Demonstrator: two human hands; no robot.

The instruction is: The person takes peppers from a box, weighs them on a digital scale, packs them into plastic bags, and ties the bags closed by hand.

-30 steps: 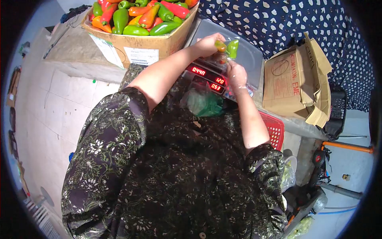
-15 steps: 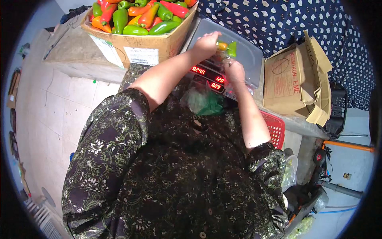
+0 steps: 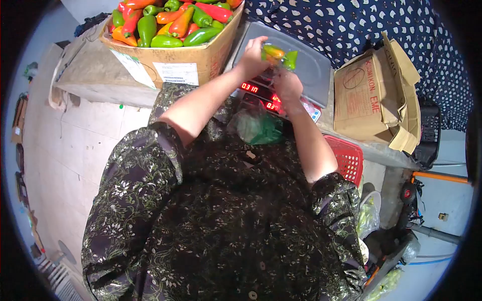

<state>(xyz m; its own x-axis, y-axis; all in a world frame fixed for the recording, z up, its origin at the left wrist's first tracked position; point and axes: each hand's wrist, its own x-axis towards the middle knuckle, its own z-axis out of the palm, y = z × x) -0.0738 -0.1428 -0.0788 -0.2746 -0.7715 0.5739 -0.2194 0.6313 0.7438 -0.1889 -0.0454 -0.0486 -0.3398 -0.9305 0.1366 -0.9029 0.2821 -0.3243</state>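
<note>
Over a digital scale point(image 3: 311, 65) with a grey tray and red lit digits, both hands are at a clear plastic bag of peppers point(image 3: 275, 54), green and orange ones among them. My left hand point(image 3: 252, 59) is closed on the bag's left side, fingers pointing up. On the near side, my right hand point(image 3: 288, 85) has its fingers closed round the bag's gathered plastic. Just below the display lies a clear and green plastic bag point(image 3: 258, 126), close to my body.
A cardboard box point(image 3: 203, 62) full of red, orange and green peppers stands at the upper left. To the right is an open brown carton point(image 3: 359, 100). A red plastic basket point(image 3: 346, 159) sits below it, and a black crate point(image 3: 429, 135) lies beyond.
My left hand has moved slightly left and my right hand has drawn a little left and inward, the bag shifting with them. The lit digits on the scale differ. The view has shifted slightly.
</note>
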